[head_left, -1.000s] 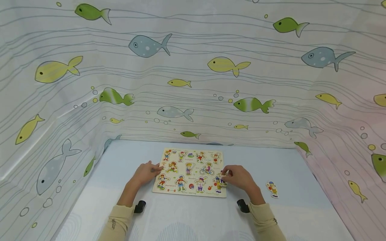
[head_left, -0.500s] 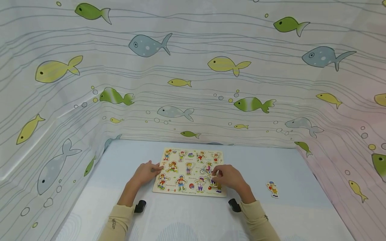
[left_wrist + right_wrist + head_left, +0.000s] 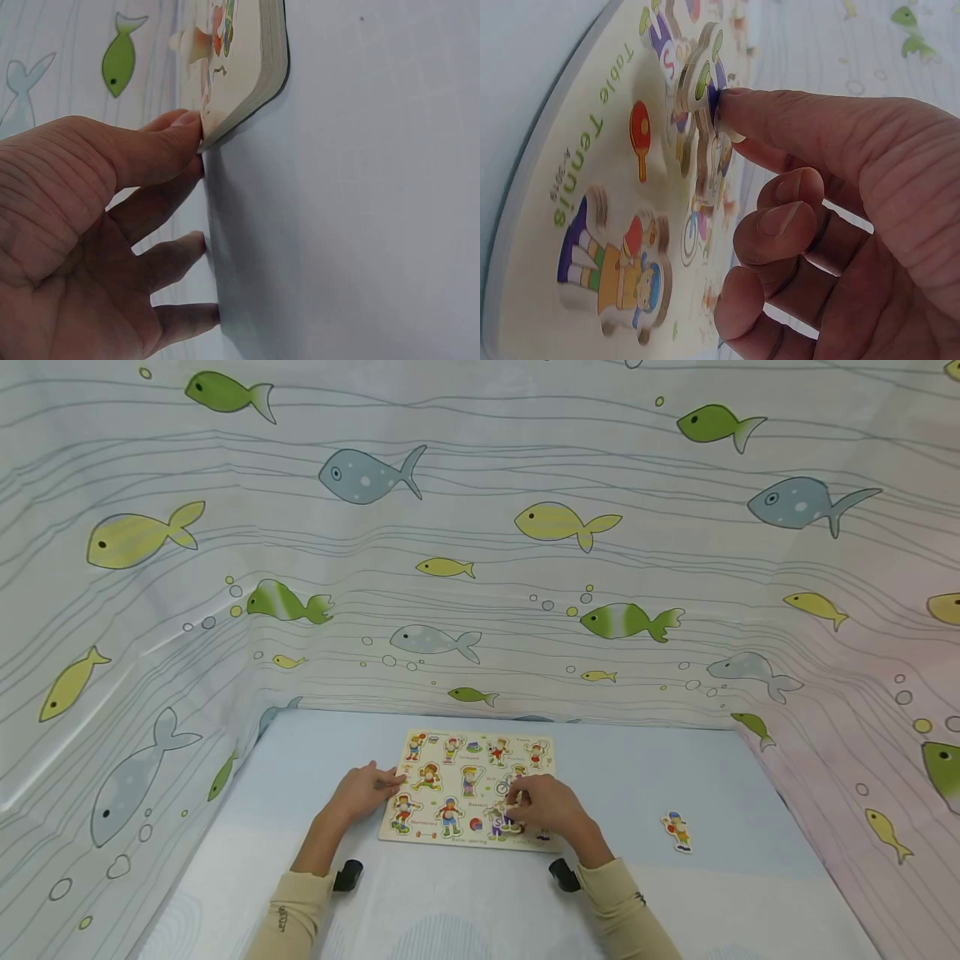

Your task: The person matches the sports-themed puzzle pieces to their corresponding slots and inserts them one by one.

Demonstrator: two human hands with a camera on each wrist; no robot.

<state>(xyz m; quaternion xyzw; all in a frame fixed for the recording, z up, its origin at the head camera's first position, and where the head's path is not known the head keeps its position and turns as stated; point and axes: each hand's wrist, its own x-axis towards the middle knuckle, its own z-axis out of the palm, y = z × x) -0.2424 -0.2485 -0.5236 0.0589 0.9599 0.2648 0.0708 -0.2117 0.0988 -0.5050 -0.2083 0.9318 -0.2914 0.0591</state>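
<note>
A wooden puzzle board [image 3: 447, 787] with inset sports figures lies flat on the table. At its left edge my left hand [image 3: 367, 789] holds it between thumb and index finger, the other fingers spread onto the table. My right hand [image 3: 547, 802] is over the lower right of the board, pinching a puzzle piece [image 3: 709, 64] with purple and green parts between thumb and index finger. The held piece is tilted, close over the figure with an S on its shirt [image 3: 495, 823]. Below the hand in the right wrist view, a table tennis figure [image 3: 611, 281] stands raised on the board.
A loose puzzle figure [image 3: 677, 832] with a blue cap lies on the table, right of the board. Fish-patterned sheeting [image 3: 517, 635] rises behind the table and along both sides. Black wrist mounts [image 3: 348, 875] sit beside the sleeves.
My right hand has moved left from the board's right edge, carrying the puzzle piece over its lower right part. My left hand and the loose figure have stayed in place.
</note>
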